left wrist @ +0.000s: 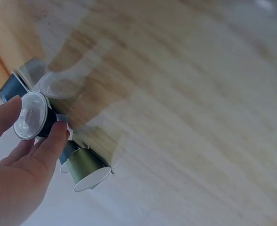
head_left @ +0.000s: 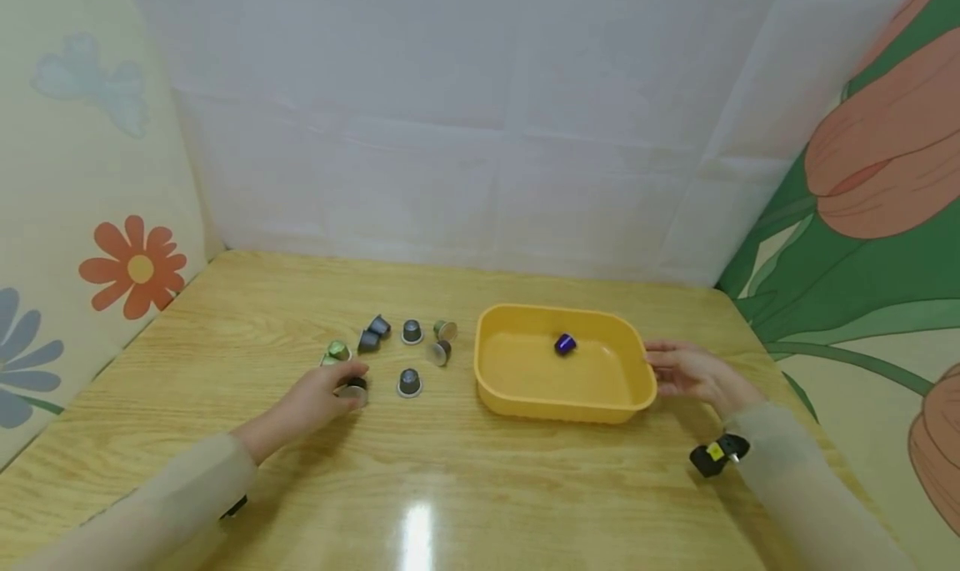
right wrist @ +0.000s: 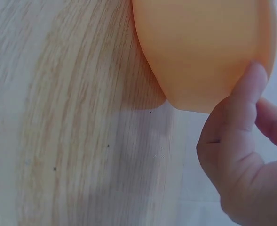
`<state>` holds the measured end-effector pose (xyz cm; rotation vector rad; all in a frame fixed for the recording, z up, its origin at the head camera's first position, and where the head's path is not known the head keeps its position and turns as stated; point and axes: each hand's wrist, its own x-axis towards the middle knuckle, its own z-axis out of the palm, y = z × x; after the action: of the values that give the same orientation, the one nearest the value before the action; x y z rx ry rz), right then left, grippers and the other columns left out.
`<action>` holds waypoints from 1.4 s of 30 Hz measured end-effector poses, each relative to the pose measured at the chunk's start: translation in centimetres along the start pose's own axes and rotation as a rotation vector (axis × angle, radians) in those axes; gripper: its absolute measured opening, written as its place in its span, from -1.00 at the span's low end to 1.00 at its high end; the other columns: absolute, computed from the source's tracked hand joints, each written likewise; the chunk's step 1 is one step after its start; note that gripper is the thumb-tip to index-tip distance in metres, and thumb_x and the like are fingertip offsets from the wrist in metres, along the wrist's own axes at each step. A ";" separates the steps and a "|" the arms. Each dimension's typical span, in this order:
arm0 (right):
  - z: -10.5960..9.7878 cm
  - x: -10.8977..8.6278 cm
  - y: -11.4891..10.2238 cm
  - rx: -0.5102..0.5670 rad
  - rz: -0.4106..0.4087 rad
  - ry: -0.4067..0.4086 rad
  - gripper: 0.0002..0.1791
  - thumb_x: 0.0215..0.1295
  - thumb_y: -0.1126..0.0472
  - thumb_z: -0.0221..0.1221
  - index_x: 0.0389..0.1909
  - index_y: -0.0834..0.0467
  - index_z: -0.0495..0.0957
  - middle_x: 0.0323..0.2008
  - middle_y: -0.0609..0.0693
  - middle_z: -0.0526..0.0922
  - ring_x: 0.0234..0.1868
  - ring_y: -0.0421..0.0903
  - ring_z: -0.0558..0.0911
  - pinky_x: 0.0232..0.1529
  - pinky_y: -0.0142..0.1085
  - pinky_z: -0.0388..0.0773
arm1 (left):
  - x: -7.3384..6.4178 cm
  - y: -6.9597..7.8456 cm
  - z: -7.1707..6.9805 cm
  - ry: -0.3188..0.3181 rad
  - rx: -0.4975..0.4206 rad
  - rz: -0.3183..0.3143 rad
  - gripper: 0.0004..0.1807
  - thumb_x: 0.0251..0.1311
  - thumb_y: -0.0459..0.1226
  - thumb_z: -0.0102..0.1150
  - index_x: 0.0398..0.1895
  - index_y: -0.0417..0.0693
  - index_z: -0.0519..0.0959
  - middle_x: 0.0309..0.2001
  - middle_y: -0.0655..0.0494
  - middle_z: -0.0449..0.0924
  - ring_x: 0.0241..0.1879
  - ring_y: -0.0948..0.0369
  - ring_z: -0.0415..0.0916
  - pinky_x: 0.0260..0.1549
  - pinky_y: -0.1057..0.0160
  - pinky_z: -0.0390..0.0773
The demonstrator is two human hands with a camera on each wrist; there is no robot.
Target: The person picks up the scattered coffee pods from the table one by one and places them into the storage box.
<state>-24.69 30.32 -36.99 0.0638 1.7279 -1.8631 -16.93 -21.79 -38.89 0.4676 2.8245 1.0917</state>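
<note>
My left hand (head_left: 317, 400) pinches a dark coffee capsule (left wrist: 30, 115) between thumb and fingers, its pale foil lid facing the left wrist camera. Close behind those fingers are green capsules (head_left: 339, 350); in the left wrist view a green capsule (left wrist: 87, 167) overlaps a dark one. Over at the right end of a yellow plastic basin (head_left: 562, 411), my right hand (head_left: 693, 375) touches the outer wall with extended fingers. One fingertip (right wrist: 256, 73) lies against that wall just below the rim. Inside the basin lies a single purple capsule (head_left: 566, 344).
Between left hand and basin are several more capsules: two dark ones (head_left: 369, 341) side by side, an upright one (head_left: 412, 331), another nearer me (head_left: 409, 381), and a tipped pair (head_left: 441, 353). A white sheet (head_left: 450, 137) hangs behind the wooden table (head_left: 525, 488).
</note>
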 end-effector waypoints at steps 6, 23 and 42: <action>0.0 -0.1 0.0 0.007 0.001 0.005 -0.82 0.48 0.37 -0.05 -0.12 0.12 0.52 -0.28 -0.02 0.64 -0.29 -0.14 0.63 -0.29 -0.30 0.66 | 0.3 -0.3 0.1 -0.005 0.046 0.017 -0.52 0.09 -0.48 0.30 0.08 -0.56 0.46 0.06 -0.43 0.50 0.14 -0.32 0.38 0.09 -0.22 0.41; 0.0 0.0 -0.1 0.013 0.007 0.003 -0.82 0.49 0.36 -0.05 -0.09 0.12 0.50 -0.27 -0.01 0.64 -0.28 -0.14 0.63 -0.26 -0.28 0.66 | 0.5 -0.5 0.0 -0.026 -0.039 -0.039 -0.58 0.16 -0.39 0.30 0.06 -0.46 0.53 0.04 -0.30 0.57 0.12 -0.22 0.44 0.10 -0.17 0.42; -0.1 0.1 -0.1 0.000 0.017 0.013 -0.83 0.49 0.36 -0.06 -0.08 0.14 0.48 -0.26 -0.01 0.64 -0.27 -0.13 0.64 -0.25 -0.27 0.66 | 1.9 2.5 -1.6 -0.074 -0.076 -0.078 -0.53 0.23 -0.38 0.25 0.17 -0.45 0.46 0.11 -0.37 0.50 0.14 -0.23 0.43 0.02 -0.08 0.52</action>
<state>-24.87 30.34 -36.99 0.0905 1.7304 -1.8545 -18.40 -20.47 -35.94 0.3793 2.7018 1.1378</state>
